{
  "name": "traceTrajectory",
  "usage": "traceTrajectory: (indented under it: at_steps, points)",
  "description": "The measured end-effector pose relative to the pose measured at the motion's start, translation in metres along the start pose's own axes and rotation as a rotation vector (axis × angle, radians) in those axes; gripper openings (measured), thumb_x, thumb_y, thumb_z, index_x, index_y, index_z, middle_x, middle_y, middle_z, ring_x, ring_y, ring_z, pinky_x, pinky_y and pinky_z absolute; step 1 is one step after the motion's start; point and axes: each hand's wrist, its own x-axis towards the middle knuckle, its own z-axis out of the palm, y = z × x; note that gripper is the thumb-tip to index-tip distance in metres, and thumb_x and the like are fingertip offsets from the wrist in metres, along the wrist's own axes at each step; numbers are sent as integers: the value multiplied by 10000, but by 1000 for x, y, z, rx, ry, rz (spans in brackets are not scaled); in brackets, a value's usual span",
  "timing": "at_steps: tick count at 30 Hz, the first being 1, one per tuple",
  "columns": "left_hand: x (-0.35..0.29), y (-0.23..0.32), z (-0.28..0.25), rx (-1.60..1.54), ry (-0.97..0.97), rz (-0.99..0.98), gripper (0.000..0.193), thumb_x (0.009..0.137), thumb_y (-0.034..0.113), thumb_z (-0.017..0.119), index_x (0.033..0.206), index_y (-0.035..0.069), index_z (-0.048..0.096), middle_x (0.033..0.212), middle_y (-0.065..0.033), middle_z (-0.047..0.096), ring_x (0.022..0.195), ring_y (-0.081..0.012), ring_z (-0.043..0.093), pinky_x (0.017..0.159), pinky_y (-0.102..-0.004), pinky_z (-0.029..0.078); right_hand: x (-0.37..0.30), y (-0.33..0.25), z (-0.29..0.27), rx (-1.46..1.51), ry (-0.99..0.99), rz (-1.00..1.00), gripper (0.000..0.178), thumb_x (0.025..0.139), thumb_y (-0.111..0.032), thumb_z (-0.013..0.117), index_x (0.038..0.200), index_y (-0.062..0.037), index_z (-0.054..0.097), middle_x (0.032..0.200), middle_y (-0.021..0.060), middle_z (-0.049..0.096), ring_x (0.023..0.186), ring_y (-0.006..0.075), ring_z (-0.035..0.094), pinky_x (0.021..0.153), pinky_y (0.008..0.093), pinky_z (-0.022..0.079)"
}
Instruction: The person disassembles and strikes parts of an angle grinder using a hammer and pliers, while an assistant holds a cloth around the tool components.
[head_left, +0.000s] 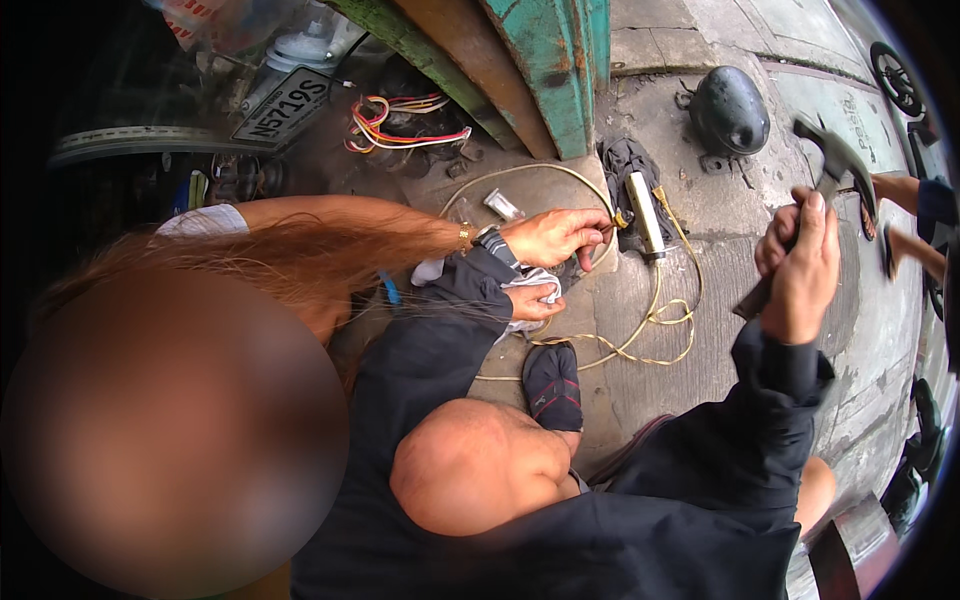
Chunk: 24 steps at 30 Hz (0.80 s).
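Raised at the right, my right hand (805, 262) is wrapped round the handle of a claw hammer (843, 160), its metal head pointing up and away. Low over the pavement, my left hand (532, 302) has its fingers closed on a crumpled white cloth (520, 325). Just above it, another person's hand (560, 238) reaches in from the left, its fingertips at a yellow piece (622, 219) beside a pale cable. Close to those fingertips, a white power strip (645, 212) lies partly on a dark cloth (628, 160).
Looped beige cable (655, 318) crosses the pavement by my sandalled foot (552, 385). A dark rounded shell (730, 110) sits farther off. Red, yellow and white wires (380, 125) and a number plate (285, 108) are left of a green metal post (555, 75). A bystander's legs (910, 225) stand right.
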Motion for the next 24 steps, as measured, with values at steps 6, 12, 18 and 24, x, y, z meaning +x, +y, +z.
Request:
traceTrajectory:
  at_steps: [6, 12, 18, 24]
  points:
    - [1, -8, 2, -81, 71, 8, 212, 1065, 207, 447, 1133, 30, 542, 832, -36, 631, 787, -148, 730, 745, -289, 509, 4, 20, -13, -200, -387, 634, 212, 1054, -314, 513, 1018, -106, 518, 720, -28, 469, 495, 58, 391, 438, 229, 333]
    - [-4, -8, 2, -174, 45, -28, 225, 1058, 177, 456, 1180, 14, 552, 895, -43, 625, 826, -150, 730, 750, -283, 511, 1, 23, 18, 59, 49, -10, 206, 1089, -270, 429, 1059, -78, 496, 717, -20, 453, 505, 57, 375, 453, 236, 347]
    - [-13, -15, 3, -171, 78, -52, 182, 1065, 162, 456, 1121, 7, 535, 893, -45, 613, 817, -173, 731, 755, -281, 522, 3, 6, 24, -147, -477, 521, 212, 1062, -308, 509, 1014, -102, 529, 710, -21, 464, 495, 60, 374, 440, 235, 335]
    - [-9, -18, 5, -298, 74, 20, 162, 1069, 140, 453, 1118, 7, 533, 850, -32, 583, 807, -157, 714, 738, -277, 517, 10, -7, 21, 32, -164, 271, 238, 1068, -308, 493, 1080, -73, 530, 709, -26, 441, 500, 57, 374, 437, 231, 333]
